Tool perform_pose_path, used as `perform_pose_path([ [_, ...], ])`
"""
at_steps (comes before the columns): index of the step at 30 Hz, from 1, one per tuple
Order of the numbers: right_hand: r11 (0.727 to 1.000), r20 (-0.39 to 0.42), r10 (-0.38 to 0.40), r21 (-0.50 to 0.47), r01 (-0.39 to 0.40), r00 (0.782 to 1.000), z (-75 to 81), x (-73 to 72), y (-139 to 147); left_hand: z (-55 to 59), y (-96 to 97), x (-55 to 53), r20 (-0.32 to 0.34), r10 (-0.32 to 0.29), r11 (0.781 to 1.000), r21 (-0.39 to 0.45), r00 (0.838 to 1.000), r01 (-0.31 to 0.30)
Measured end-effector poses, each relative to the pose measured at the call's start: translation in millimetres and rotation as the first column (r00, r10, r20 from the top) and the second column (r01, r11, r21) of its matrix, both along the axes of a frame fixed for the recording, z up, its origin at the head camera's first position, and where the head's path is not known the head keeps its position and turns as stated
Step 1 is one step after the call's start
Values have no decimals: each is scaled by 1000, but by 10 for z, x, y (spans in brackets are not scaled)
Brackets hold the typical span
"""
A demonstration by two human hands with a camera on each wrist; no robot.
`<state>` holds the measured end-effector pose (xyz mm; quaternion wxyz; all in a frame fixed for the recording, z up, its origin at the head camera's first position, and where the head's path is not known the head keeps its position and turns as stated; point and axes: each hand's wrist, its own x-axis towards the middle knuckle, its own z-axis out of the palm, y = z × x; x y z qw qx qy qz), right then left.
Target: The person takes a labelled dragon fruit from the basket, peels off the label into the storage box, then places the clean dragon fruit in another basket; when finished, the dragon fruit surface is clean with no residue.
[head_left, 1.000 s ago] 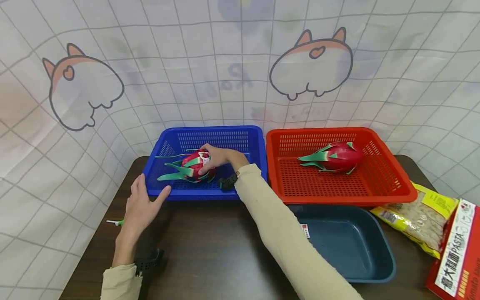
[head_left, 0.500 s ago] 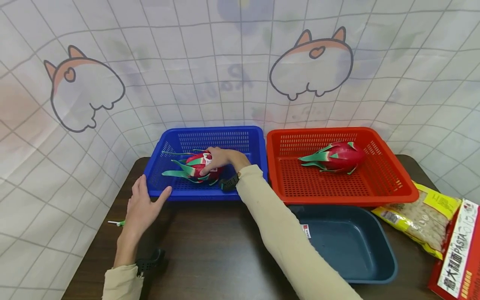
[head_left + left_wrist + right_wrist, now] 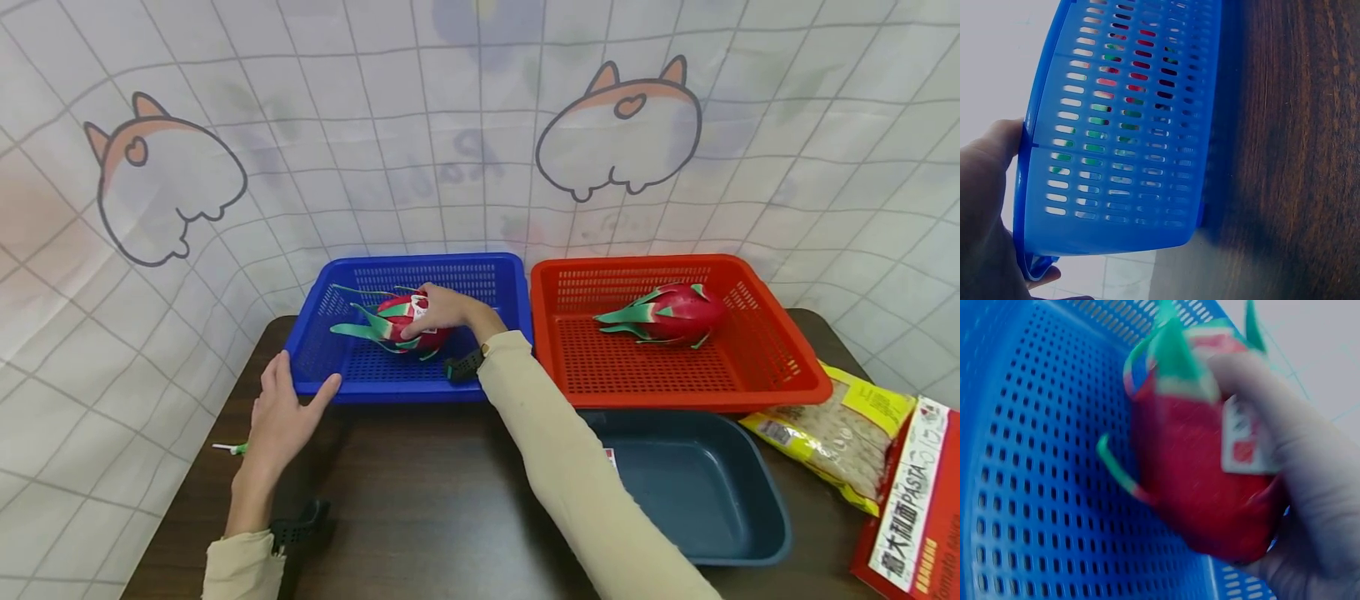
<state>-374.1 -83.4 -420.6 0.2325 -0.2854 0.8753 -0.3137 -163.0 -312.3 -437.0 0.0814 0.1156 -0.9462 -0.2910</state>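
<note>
In the blue basket (image 3: 408, 387), my right hand (image 3: 447, 308) holds a red dragon fruit (image 3: 395, 318) with long green scales and a white label. The right wrist view shows my thumb lying across the label, with the dragon fruit (image 3: 1191, 459) close over the perforated basket floor. My left hand (image 3: 283, 414) is spread at the basket's front left corner, fingers straight along its left side. Seen from the left wrist, the thumb (image 3: 1001, 139) touches the basket rim (image 3: 1034, 119). Red and green of the fruit show through the wall slots.
Beside it stands a red basket (image 3: 577, 398) with a second dragon fruit (image 3: 681, 312). In front is a dark teal tub (image 3: 686, 487), partly behind my right sleeve. At right lie a yellow-edged clear bag (image 3: 832, 437) and a pasta box (image 3: 911, 508).
My right hand has shifted the dragon fruit to the right and a little towards the back of the blue basket. The left hand has stayed at the corner.
</note>
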Motion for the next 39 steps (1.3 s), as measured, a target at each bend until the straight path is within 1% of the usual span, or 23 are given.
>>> perform_pose_path([
  [4, 998, 19, -23, -57, 24, 1000, 69, 4, 40, 9, 6, 0, 11, 2, 1000, -1, 1000, -2],
  [7, 995, 25, -14, -95, 16, 1000, 153, 41, 65, 4, 16, -2, 19, 3, 1000, 3, 1000, -3],
  [9, 994, 14, -6, -107, 8, 1000, 217, 71, 82, -1, 27, -4, 24, 4, 1000, 8, 1000, -4],
  [11, 994, -3, 2, -113, -3, 1000, 287, 114, 74, -6, 21, -2, 27, 8, 1000, 11, 1000, -8],
  [14, 992, -49, 17, -122, -23, 999, 398, 204, 44, -9, 11, 7, 31, 24, 1000, 9, 999, -24],
  [18, 983, -124, 0, -182, -22, 992, 562, 394, 42, -12, 6, 6, 33, 31, 999, 7, 999, -31],
  [20, 978, -153, -22, -209, -10, 988, 654, 532, 87, -16, 11, 0, 41, 25, 1000, 13, 999, -26],
  [24, 972, -171, -50, -236, 8, 984, 825, 852, 225, 13, 15, -17, 52, 13, 1000, 14, 999, -14],
  [26, 968, -162, -54, -249, 13, 985, 875, 1030, 289, 33, 0, -15, 38, 12, 1000, 16, 999, -13],
  [29, 959, -135, -51, -283, 11, 990, 895, 1296, 399, 52, -31, -15, 9, 1, 1000, 18, 1000, -1],
  [32, 948, -67, -19, -320, -4, 998, 869, 1601, 561, 37, -44, -3, -12, -21, 999, 34, 1000, 22],
  [34, 942, -2, 22, -334, -22, 1000, 830, 1816, 696, 13, -38, 9, -19, -29, 998, 47, 999, 29],
  [37, 942, 92, 78, -334, -43, 993, 748, 2119, 907, -22, -28, 13, -25, -36, 997, 62, 999, 38],
  [39, 946, 138, 104, -320, -55, 985, 681, 2283, 1035, -31, -25, 18, -19, -40, 997, 70, 999, 41],
])
